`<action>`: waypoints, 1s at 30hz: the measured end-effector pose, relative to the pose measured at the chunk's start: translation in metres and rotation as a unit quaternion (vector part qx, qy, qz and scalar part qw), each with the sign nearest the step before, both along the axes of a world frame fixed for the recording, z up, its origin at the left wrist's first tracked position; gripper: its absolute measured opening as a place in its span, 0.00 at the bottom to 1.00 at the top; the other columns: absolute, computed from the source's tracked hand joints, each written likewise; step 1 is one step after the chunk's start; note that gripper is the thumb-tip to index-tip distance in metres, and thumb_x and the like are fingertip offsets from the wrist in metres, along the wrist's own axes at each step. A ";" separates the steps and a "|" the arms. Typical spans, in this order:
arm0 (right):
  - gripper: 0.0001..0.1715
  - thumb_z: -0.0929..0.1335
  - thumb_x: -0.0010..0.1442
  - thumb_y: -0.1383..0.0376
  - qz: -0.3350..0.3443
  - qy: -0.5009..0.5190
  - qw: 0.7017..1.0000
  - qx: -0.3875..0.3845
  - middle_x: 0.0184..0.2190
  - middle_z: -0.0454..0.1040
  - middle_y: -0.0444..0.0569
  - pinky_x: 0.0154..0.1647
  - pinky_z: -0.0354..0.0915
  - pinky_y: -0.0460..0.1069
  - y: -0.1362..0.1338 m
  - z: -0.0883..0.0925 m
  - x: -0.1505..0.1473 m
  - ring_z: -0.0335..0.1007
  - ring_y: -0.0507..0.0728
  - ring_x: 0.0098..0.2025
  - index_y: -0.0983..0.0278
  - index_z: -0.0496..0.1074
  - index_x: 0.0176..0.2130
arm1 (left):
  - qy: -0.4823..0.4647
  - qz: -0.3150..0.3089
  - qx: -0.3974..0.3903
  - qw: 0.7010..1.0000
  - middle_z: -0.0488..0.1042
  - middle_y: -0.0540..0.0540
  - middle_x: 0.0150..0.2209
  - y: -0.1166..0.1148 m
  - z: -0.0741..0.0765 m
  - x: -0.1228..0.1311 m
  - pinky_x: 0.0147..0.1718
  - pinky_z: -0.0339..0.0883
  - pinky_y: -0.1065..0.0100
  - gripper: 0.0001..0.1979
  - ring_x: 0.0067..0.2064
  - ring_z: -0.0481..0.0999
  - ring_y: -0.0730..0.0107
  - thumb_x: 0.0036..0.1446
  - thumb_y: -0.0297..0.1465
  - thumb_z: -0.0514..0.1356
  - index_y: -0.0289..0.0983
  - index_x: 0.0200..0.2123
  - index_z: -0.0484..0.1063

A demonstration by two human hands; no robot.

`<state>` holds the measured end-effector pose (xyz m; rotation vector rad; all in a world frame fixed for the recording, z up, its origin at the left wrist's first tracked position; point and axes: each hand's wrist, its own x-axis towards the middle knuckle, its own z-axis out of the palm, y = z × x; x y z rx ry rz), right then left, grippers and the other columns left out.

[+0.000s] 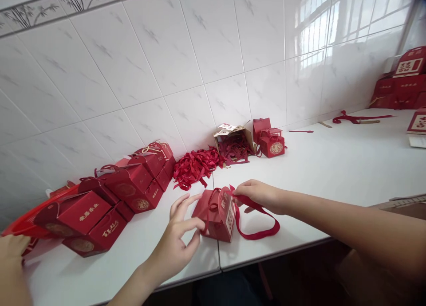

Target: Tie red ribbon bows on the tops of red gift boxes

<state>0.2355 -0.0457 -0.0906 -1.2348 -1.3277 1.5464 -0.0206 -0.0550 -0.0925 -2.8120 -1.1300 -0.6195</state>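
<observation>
A small red gift box [215,217] with gold-and-white lettering on one side stands on the white table in front of me. A twisted dark red cord [210,204] is looped at its top. My left hand [181,230] is at the box's left side, fingers curved and apart, with the index fingertip at the cord's lower end. At the box's upper right, my right hand [258,194] pinches a red ribbon [256,236]. The ribbon's length hangs in a loop onto the table. Its pinched end is partly hidden by my fingers.
Stacked red gift boxes [131,186] line the left side, beside a red basin [43,210]. Behind lie a ribbon pile [196,166], an open carton [234,148] of dark red strips and a small finished-looking box [273,145]. Another person's hand [13,261] is at far left.
</observation>
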 end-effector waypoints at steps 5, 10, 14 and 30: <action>0.10 0.66 0.53 0.62 -0.041 -0.016 0.999 -0.014 0.28 0.70 0.48 0.31 0.66 0.47 0.002 0.000 0.001 0.65 0.52 0.31 0.65 0.69 0.25 | -0.024 -0.068 -0.008 0.997 0.51 0.57 0.64 -0.005 0.016 0.003 0.58 0.46 0.40 0.16 0.64 0.43 0.47 0.50 0.23 0.51 0.45 0.28 0.77; 0.10 0.67 0.52 0.61 -0.031 -0.011 0.999 -0.006 0.27 0.71 0.47 0.30 0.65 0.47 0.003 0.000 0.000 0.64 0.51 0.29 0.65 0.70 0.24 | 0.060 0.014 0.062 0.996 0.56 0.52 0.63 0.017 0.018 0.022 0.55 0.46 0.36 0.15 0.63 0.45 0.42 0.55 0.27 0.52 0.48 0.35 0.78; 0.11 0.67 0.52 0.61 -0.029 -0.012 1.000 -0.005 0.27 0.70 0.47 0.29 0.64 0.47 0.004 -0.001 0.000 0.64 0.51 0.28 0.65 0.69 0.23 | 0.036 0.132 0.127 0.982 0.49 0.35 0.65 0.034 0.031 0.036 0.52 0.45 0.33 0.26 0.62 0.48 0.38 0.58 0.35 0.52 0.42 0.61 0.58; 0.12 0.67 0.52 0.59 0.012 0.016 1.000 0.017 0.25 0.69 0.45 0.31 0.62 0.46 -0.002 0.002 -0.002 0.63 0.51 0.28 0.65 0.68 0.25 | -0.056 0.047 -0.025 0.997 0.73 0.46 0.48 0.033 0.019 0.061 0.52 0.60 0.49 0.11 0.53 0.66 0.55 0.56 0.33 0.55 0.44 0.39 0.77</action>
